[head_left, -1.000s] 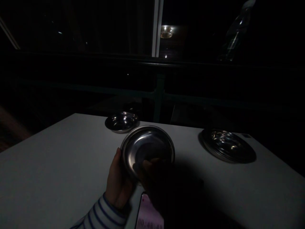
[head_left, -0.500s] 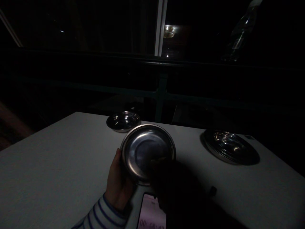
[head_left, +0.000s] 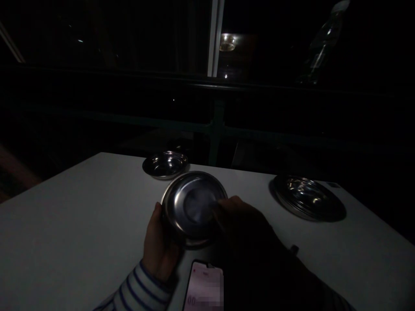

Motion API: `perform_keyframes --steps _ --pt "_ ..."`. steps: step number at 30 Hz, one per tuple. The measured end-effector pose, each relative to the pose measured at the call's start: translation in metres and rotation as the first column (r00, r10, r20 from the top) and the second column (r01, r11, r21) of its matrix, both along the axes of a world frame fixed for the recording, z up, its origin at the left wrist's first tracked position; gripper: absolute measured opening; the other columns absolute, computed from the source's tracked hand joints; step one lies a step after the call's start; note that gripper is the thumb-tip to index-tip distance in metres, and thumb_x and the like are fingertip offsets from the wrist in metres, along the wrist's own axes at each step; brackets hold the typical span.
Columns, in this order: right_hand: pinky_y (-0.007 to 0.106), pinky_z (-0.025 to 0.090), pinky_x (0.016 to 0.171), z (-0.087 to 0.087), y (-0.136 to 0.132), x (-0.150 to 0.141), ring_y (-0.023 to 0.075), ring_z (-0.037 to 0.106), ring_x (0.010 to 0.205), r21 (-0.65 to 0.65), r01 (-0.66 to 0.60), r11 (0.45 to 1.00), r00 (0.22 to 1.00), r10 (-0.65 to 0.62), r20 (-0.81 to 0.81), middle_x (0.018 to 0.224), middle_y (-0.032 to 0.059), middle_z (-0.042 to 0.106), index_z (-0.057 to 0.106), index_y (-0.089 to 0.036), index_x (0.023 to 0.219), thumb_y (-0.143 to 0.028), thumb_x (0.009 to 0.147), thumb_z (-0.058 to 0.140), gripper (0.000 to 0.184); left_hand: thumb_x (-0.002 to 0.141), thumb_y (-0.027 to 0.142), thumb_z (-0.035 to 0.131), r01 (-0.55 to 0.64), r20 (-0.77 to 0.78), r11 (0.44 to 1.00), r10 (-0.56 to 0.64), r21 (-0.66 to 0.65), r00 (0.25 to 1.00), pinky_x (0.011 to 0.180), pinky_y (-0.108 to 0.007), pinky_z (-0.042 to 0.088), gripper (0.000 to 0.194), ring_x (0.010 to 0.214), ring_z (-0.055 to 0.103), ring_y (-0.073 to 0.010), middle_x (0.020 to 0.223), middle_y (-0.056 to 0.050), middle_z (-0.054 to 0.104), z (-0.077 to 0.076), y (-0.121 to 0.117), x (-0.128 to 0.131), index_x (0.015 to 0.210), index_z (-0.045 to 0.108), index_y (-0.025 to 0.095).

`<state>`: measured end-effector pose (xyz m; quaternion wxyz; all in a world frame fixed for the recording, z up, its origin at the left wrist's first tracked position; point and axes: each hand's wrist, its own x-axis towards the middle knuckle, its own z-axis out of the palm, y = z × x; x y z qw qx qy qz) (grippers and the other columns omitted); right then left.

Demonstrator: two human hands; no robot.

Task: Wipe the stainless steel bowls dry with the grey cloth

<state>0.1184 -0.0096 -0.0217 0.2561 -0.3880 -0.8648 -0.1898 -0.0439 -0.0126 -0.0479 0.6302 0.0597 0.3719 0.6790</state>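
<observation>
The scene is very dark. My left hand (head_left: 160, 246), in a striped sleeve, grips the left rim of a shiny steel plate (head_left: 189, 207) tilted up just above the white table (head_left: 71, 224). My right hand (head_left: 241, 218) is a dark shape lying over the plate's right side, its fingers pressed against the inner surface. Whether it holds a cloth I cannot make out.
A small steel bowl (head_left: 165, 165) sits at the table's far edge behind the plate. A stack of steel plates (head_left: 308, 198) lies at the right. A lit phone (head_left: 204, 289) lies near me. A dark railing (head_left: 214, 125) runs beyond the table.
My right hand has moved up from the plate's lower edge to its right side and inner surface. The plate has tilted a little. My left hand keeps its grip.
</observation>
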Motion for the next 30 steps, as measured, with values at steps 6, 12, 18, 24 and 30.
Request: perform_keyframes --steps 6,12,18,24,30 --pt "0.028 0.038 0.056 -0.006 -0.002 0.001 0.0182 0.051 0.075 -0.058 0.012 0.998 1.000 -0.012 -0.011 0.087 0.0049 0.063 0.060 -0.016 0.094 -0.011 0.078 0.056 0.018 0.087 0.027 0.044 -0.012 0.010 1.000 0.012 0.011 1.000 0.073 -0.033 0.055 0.030 0.074 0.067 -0.0200 0.082 -0.008 0.072 0.000 0.002 -0.001 0.102 0.065 0.012" --pt "0.028 0.042 0.061 -0.004 0.002 0.001 0.0181 0.054 0.079 -0.049 -0.004 0.999 0.999 0.002 -0.034 0.092 0.0056 0.063 0.060 -0.017 0.101 -0.011 0.080 0.054 0.023 0.086 0.028 0.045 -0.009 -0.004 1.000 0.009 0.009 1.000 0.074 -0.034 0.055 0.030 0.072 0.067 -0.0196 0.083 -0.007 0.072 -0.003 0.003 -0.002 0.103 0.065 0.013" --pt "0.032 0.045 0.063 -0.021 -0.006 -0.005 0.0208 0.055 0.081 0.074 -0.041 0.996 0.999 0.040 0.018 0.096 0.0091 0.064 0.056 -0.015 0.110 -0.013 0.084 0.046 0.028 0.085 0.025 0.047 0.011 0.020 1.000 -0.012 0.018 1.000 0.075 -0.033 0.054 0.029 0.072 0.067 -0.0195 0.081 -0.007 0.072 -0.003 0.002 -0.002 0.106 0.063 0.013" --pt "0.029 0.050 0.063 -0.001 0.003 0.009 0.0203 0.056 0.086 -0.048 0.009 0.999 0.995 -0.013 -0.103 0.102 0.0093 0.062 0.057 -0.014 0.111 -0.013 0.084 0.049 0.029 0.085 0.026 0.048 0.006 0.027 0.999 -0.007 0.035 1.000 0.072 -0.031 0.054 0.028 0.072 0.066 -0.0188 0.082 -0.007 0.072 0.005 -0.002 0.000 0.103 0.065 0.012" --pt "0.028 0.050 0.078 0.029 0.007 0.034 0.0168 0.060 0.097 -0.114 -0.020 0.993 0.882 -0.036 -0.470 0.104 0.0060 0.064 0.061 -0.018 0.103 -0.018 0.090 0.045 0.021 0.086 0.023 0.046 0.033 0.076 0.996 -0.039 0.083 0.996 0.074 -0.030 0.053 0.029 0.082 0.066 -0.0193 0.091 -0.004 0.072 0.007 -0.003 0.002 0.108 0.063 0.017"
